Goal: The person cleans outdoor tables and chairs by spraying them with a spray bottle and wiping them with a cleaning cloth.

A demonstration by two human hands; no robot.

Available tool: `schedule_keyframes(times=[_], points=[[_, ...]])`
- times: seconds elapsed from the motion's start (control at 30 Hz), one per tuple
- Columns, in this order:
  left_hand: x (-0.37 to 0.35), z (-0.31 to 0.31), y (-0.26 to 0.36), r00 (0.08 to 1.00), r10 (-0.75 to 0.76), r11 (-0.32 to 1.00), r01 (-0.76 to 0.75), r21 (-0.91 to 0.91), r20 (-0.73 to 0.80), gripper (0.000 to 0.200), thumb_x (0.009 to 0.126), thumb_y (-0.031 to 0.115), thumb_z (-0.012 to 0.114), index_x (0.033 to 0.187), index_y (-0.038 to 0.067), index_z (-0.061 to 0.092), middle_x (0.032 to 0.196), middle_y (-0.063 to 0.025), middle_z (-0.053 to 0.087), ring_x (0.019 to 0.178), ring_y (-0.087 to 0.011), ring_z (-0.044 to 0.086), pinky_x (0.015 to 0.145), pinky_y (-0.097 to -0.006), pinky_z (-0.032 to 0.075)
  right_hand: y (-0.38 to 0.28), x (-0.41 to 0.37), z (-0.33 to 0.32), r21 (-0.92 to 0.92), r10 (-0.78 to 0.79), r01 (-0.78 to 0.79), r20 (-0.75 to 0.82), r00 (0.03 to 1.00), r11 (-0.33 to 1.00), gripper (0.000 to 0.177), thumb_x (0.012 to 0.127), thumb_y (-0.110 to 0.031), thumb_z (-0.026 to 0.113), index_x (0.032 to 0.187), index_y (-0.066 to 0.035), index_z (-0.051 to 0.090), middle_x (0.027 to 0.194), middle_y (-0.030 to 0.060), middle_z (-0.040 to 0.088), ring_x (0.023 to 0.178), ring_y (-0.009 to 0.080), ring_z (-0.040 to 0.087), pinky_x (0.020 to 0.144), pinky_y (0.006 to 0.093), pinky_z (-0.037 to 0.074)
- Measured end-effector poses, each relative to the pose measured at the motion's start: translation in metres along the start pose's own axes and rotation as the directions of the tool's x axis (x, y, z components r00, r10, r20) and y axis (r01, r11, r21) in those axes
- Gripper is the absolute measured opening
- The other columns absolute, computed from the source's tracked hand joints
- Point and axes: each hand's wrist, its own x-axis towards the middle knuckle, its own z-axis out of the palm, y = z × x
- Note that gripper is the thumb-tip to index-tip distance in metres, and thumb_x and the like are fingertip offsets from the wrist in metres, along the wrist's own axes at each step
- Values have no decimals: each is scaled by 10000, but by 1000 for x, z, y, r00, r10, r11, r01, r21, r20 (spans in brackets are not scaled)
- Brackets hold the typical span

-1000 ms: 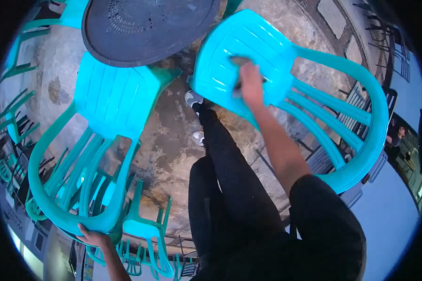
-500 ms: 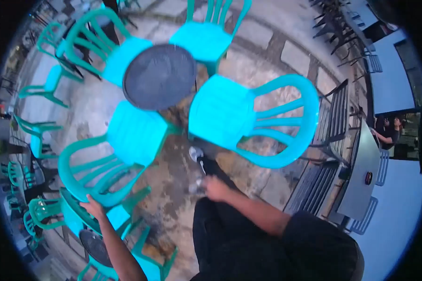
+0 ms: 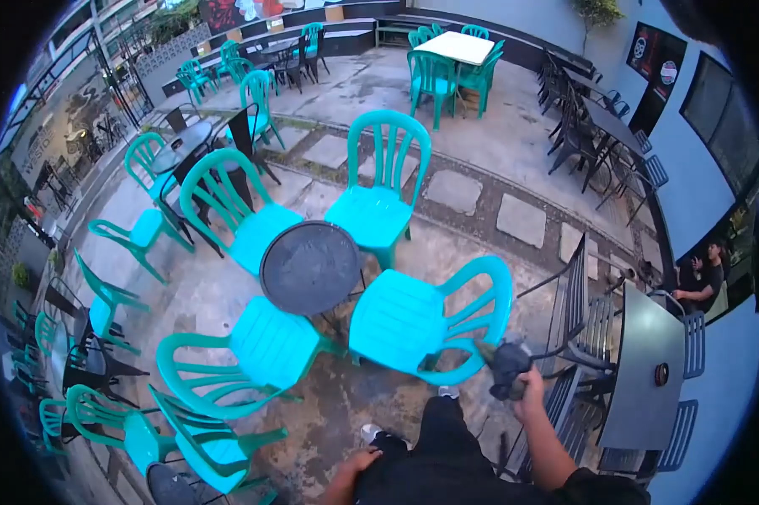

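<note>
My right hand [image 3: 529, 394] is closed on a dark, bunched cloth [image 3: 510, 369] beside the curved back of a turquoise plastic chair [image 3: 400, 324]. Low in the view, my left hand [image 3: 364, 459] is by my dark-trousered leg, its fingers together and loosely curled, with nothing visible in them. A round dark table [image 3: 310, 268] stands ahead, with turquoise chairs around it: one at the near left [image 3: 274, 341], one at the far left [image 3: 266, 236] and one at the far side [image 3: 371, 215].
At right are a grey table [image 3: 644, 370] with an ashtray, slatted metal chairs and a seated person [image 3: 706, 282]. More turquoise chairs [image 3: 215, 450] and dark tables stand at left. A pale square table [image 3: 455, 47] with chairs is at the back.
The view has tilted up, showing more of the yard. My left hand has left the near-left chair's back and come to my leg. My right hand has moved right, beside the right chair's back.
</note>
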Motion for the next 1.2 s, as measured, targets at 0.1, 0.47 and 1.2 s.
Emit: schedule_keyframes(times=[0.1,0.47,1.2], points=[[2,-91,70,951,-57,980,111,-166,303,583,978,483,537,1365,46,549,1315,-155,588,1173,-237,567,1036,-362,425,-28,34,-43,237,-11,43,-134,991,971,293,768,-141,530,1046,-72,590,902,33,601,761,199,595,709,333,487],[52,-14,149,842,-378,739,24,-673,-384,363,980,324,507,1201,63,626,1043,-101,654,975,-118,608,789,-301,475,-137,283,-47,204,88,-75,-58,994,976,259,903,-260,573,1067,-65,618,926,54,672,796,229,660,714,366,546],[146,-76,475,425,-905,-63,-49,-997,36,363,904,174,620,1203,-21,561,1055,-104,639,992,-230,622,752,-403,541,-113,428,46,-841,380,68,313,870,537,362,886,-255,706,1143,-3,664,1014,100,696,914,177,651,839,326,496]])
